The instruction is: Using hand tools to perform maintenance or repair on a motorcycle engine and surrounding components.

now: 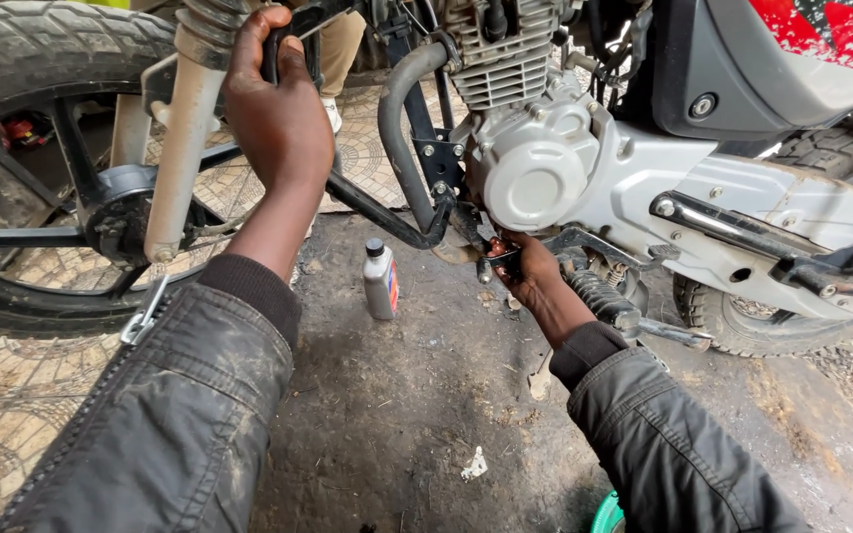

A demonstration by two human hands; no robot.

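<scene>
The left hand (pixel 278 109) is raised and clenched around a black bar (pixel 293 30) of the motorcycle's crash guard frame, fingers wrapped over the top, the back of the hand facing the camera. Just left of it runs the pale front fork tube (pixel 182 148), tilted, with the black front wheel (pixel 41 158) and its knobbly tyre behind.

The right hand (pixel 530 271) reaches low under the silver engine (pixel 535 158), fingers curled around something small and dark at the engine's underside; what it grips is too hidden to tell. A ribbed black footpeg (pixel 599 301) sits just beside the wrist on the right, and a curved grey exhaust pipe (pixel 402 109) bends down between the two hands. A black lower frame tube (pixel 377 212) crosses from the left forearm toward the right hand.

On the dirty concrete floor (pixel 397 415) between the arms stands a small grey bottle (pixel 380 281) with a black cap, upright, near the right hand but apart from it. Both arms wear dusty dark jacket sleeves (pixel 170 415). A rear tyre (pixel 742 316) shows at far right, and a green rim (pixel 606 515) peeks in at the bottom edge.
</scene>
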